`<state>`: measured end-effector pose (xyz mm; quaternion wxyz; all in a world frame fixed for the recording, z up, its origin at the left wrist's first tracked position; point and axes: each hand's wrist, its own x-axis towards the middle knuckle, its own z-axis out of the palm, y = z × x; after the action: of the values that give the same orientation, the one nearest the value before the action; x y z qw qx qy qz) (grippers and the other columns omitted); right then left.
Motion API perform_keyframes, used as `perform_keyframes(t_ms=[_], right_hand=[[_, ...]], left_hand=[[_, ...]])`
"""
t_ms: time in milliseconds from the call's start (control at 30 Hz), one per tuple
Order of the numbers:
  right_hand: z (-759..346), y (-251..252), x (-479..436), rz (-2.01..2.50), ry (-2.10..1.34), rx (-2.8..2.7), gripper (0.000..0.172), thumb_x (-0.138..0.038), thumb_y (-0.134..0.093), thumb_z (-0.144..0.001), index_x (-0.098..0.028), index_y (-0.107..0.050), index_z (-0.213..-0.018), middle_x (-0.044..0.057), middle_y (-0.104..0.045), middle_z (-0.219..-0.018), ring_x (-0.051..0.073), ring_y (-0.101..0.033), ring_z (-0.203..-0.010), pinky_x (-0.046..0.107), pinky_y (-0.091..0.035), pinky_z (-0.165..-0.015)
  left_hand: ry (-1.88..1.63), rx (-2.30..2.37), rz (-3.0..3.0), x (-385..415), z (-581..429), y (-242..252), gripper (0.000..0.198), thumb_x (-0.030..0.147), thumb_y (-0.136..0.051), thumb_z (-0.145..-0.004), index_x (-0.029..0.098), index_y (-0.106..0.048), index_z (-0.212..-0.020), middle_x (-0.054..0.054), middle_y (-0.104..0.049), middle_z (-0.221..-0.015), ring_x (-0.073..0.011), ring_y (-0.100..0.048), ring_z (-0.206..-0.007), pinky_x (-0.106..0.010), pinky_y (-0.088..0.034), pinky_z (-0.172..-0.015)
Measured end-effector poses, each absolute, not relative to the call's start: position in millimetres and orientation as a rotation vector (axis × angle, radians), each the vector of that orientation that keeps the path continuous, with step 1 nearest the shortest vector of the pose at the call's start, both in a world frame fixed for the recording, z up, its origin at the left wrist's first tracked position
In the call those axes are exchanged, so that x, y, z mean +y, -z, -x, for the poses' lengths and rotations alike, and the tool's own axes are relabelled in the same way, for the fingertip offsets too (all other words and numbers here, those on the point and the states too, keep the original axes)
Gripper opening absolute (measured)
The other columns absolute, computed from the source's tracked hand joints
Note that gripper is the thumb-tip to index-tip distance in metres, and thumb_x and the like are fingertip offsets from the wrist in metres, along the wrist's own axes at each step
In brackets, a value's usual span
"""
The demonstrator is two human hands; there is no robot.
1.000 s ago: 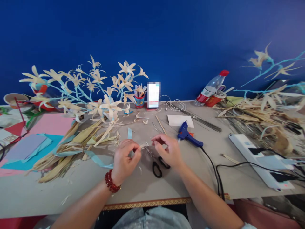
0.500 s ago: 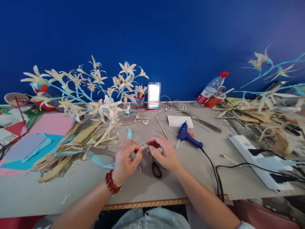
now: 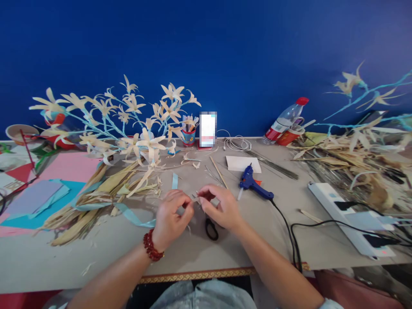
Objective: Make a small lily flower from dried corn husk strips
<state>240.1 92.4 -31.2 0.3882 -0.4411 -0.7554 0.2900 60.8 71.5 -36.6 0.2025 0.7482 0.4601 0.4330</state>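
Both hands meet over the middle of the table, pinching a small pale strip (image 3: 196, 200) that looks like dried husk. My left hand (image 3: 174, 214), with red beads at the wrist, grips one end between thumb and fingertips. The other end is in the pinch of my right hand (image 3: 222, 207). Below them lie scissors (image 3: 211, 229), a black handle loop showing and the rest largely hidden by the right hand. A short light-blue ribbon piece (image 3: 174, 181) lies just beyond the left hand. Right of the right hand rests a blue glue gun (image 3: 254, 183).
Husk flowers on blue stems (image 3: 128, 128) stand back left, behind a husk bundle (image 3: 93, 197) and coloured paper (image 3: 71, 167). A white power strip (image 3: 347, 227) with black cords lies right. A bottle (image 3: 283, 122) leans at the back, near wires (image 3: 277, 165) and a white card (image 3: 243, 164).
The fingertips have shifted very slightly around the pale strip, and a little more of it shows between the hands. Everything else stays in place.
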Motion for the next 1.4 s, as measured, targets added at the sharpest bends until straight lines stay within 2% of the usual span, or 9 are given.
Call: perform_keyframes(t_ms=[167,300,467,633,867,933,1000,1133,1400], right_hand=[[-235,31,92,1.16,-0.691,-2.002,0.007,-0.017,-0.059,-0.079,-0.021,-0.06,-0.074,-0.002,-0.063,-0.066,0.014,-0.058,-0.063,0.023,-0.042,-0.059],[-245,33,97,1.231,-0.671,-1.919,0.009,-0.016,-0.056,-0.08,-0.021,-0.06,-0.074,-0.001,-0.062,-0.065,0.014,-0.058,-0.061,0.023,-0.042,-0.058],[-241,33,94,1.13,-0.892,-1.904,0.005,-0.019,-0.056,-0.083,-0.021,-0.061,-0.082,-0.002,-0.064,-0.069,0.013,-0.059,-0.061,0.022,-0.045,-0.06],[-242,34,96,1.252,-0.812,-1.881,0.008,-0.017,-0.056,-0.081,-0.02,-0.059,-0.073,-0.003,-0.06,-0.062,0.012,-0.056,-0.057,0.02,-0.041,-0.052],[-242,28,91,1.11,-0.859,-1.877,0.007,-0.02,-0.057,-0.083,-0.021,-0.06,-0.09,0.0,-0.066,-0.078,0.014,-0.063,-0.068,0.024,-0.049,-0.063],[-237,28,88,1.134,-0.813,-1.907,0.002,-0.021,-0.057,-0.084,-0.021,-0.058,-0.084,-0.001,-0.064,-0.073,0.013,-0.061,-0.063,0.022,-0.047,-0.059],[-233,29,85,1.159,-0.731,-1.921,0.007,-0.019,-0.054,-0.085,-0.022,-0.057,-0.08,-0.001,-0.063,-0.069,0.013,-0.06,-0.062,0.022,-0.045,-0.056],[-231,31,84,1.149,-0.554,-1.977,0.005,-0.021,-0.055,-0.084,-0.022,-0.057,-0.079,0.0,-0.063,-0.069,0.015,-0.059,-0.063,0.024,-0.044,-0.06],[-227,30,81,1.048,-0.322,-2.087,0.012,-0.017,-0.052,-0.085,-0.022,-0.054,-0.074,0.001,-0.061,-0.066,0.016,-0.055,-0.061,0.026,-0.039,-0.059]], left_hand=[[-1.211,1.27,-2.095,71,-62,36,0.016,0.013,-0.053,-0.084,0.02,-0.054,-0.069,0.0,-0.058,-0.068,-0.0163,-0.054,-0.071,-0.032,-0.043,-0.078],[-1.234,1.279,-2.079,71,-61,38,0.017,0.012,-0.053,-0.083,0.02,-0.054,-0.068,0.0,-0.057,-0.067,-0.0163,-0.054,-0.07,-0.032,-0.043,-0.076],[-1.239,1.281,-2.062,71,-61,38,0.017,0.013,-0.053,-0.084,0.02,-0.054,-0.069,0.0,-0.056,-0.067,-0.0162,-0.054,-0.07,-0.032,-0.043,-0.075],[-1.256,1.296,-2.048,71,-59,37,0.017,0.014,-0.053,-0.084,0.02,-0.054,-0.068,0.0,-0.056,-0.066,-0.0165,-0.053,-0.07,-0.031,-0.043,-0.073],[-1.238,1.315,-2.034,72,-60,37,0.017,0.016,-0.051,-0.085,0.021,-0.054,-0.069,0.0,-0.057,-0.067,-0.0167,-0.054,-0.069,-0.03,-0.043,-0.07],[-1.212,1.315,-2.033,72,-60,37,0.017,0.016,-0.051,-0.086,0.021,-0.054,-0.07,-0.001,-0.057,-0.067,-0.0168,-0.054,-0.07,-0.03,-0.043,-0.071],[-1.168,1.316,-2.028,72,-60,36,0.015,0.017,-0.051,-0.087,0.02,-0.055,-0.073,-0.001,-0.059,-0.07,-0.0173,-0.055,-0.071,-0.03,-0.043,-0.071],[-1.118,1.271,-2.02,72,-62,35,0.008,0.019,-0.05,-0.087,0.02,-0.057,-0.084,-0.003,-0.062,-0.079,-0.0185,-0.057,-0.076,-0.031,-0.043,-0.072],[-1.181,1.283,-2.101,75,-63,39,0.016,0.013,-0.051,-0.083,0.02,-0.054,-0.07,-0.001,-0.06,-0.069,-0.0176,-0.056,-0.071,-0.033,-0.043,-0.075]])
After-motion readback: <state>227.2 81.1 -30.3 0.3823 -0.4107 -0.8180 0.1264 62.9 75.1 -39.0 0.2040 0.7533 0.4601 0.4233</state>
